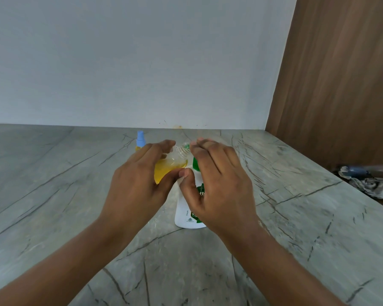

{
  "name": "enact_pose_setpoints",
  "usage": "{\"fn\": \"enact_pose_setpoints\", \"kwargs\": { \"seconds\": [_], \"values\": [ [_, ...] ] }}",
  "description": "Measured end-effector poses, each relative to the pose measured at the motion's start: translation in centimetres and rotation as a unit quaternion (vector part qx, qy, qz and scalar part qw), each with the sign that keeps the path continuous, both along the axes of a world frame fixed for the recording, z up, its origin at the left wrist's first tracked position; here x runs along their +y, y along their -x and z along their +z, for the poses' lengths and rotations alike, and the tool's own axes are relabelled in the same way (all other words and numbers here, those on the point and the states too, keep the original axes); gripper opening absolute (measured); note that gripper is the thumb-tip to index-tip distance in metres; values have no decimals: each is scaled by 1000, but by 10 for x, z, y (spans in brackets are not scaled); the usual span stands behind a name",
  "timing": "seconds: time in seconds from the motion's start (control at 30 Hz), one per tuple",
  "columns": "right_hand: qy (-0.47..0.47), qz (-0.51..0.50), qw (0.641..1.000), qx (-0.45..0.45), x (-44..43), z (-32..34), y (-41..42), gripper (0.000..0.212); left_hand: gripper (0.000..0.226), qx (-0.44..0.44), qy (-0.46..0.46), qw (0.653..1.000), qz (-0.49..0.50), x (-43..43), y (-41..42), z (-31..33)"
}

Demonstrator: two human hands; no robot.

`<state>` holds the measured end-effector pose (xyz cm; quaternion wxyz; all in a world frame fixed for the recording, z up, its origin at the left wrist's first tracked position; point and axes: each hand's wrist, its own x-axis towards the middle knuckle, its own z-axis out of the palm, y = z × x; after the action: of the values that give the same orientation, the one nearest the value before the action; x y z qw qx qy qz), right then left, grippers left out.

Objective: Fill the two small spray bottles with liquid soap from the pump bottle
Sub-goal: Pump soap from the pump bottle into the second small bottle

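1. the open spray bottle (170, 167) is held up off the surface, just left of the pump bottle's top, and is about half full of yellow soap. it is tilted, its long axis running from lower left to upper right. its threaded neck (182, 152) points up and right, at the green pump head (196, 164).
2. the left hand (137, 180) grips it, fingers and thumb curled round the body.
3. the right hand (217, 180) lies over the pump head with fingers fairly straight, holding nothing. i cannot tell whether they press it, as the hand hides the contact.
4. to do this well, i'd judge: keep the neck right under the spout and press in slow, short strokes. right the bottle as the level climbs, since the tilt brings soap near the mouth.
5. the pump bottle (187, 215), white, stands upright on the surface (53, 195), under the right hand.
6. the second spray bottle (141, 139), blue cap on, stands behind the left hand. a crumpled cloth (372, 184) lies far right.
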<state>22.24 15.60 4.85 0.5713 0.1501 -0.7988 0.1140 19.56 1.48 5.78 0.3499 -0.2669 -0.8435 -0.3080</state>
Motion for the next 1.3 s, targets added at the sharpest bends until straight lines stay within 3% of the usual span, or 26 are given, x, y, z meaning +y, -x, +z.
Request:
{"fn": "enact_pose_setpoints", "kwargs": {
  "seconds": [0.33, 0.63, 1.07, 1.3],
  "values": [
    [-15, -17, 999, -27, -1, 4, -1, 37, 55, -2, 3, 1000, -2, -1, 4, -1],
    [-104, -75, 991, -43, 8, 9, -2, 41, 47, -2, -12, 1000, 11, 0, 3, 5],
    [-9, -27, 999, -37, -3, 5, 0, 38, 46, 5, -21, 1000, 3, 2, 1, 7],
    [-21, -30, 999, -32, -2, -3, 0, 36, 51, 1, -16, 1000, 1, 0, 4, -1]
  ]
}}
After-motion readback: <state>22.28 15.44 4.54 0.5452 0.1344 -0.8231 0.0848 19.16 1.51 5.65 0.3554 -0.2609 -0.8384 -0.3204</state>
